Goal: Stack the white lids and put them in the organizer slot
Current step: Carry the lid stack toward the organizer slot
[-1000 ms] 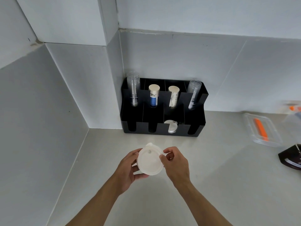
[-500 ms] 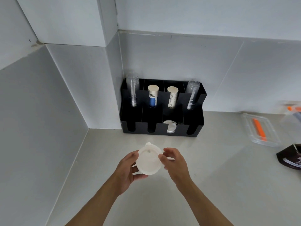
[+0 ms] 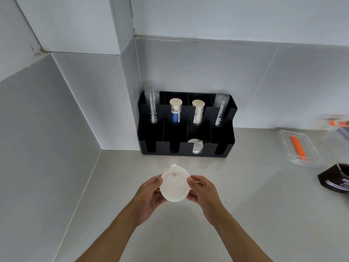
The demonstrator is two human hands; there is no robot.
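White lids (image 3: 175,185) in the fingertip grip of left hand (image 3: 149,197) and right hand (image 3: 204,195)

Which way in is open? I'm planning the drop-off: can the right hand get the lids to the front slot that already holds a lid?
Probably yes. The counter between the lids in the right hand and that slot looks bare, and it's open on top.

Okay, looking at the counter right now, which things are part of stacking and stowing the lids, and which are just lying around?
Part of the job:
white lids, held by left hand and right hand
black organizer
lid already in a front slot

Just lying about:
clear cup stacks
paper cups
clear container holding something orange
dark box at the right edge
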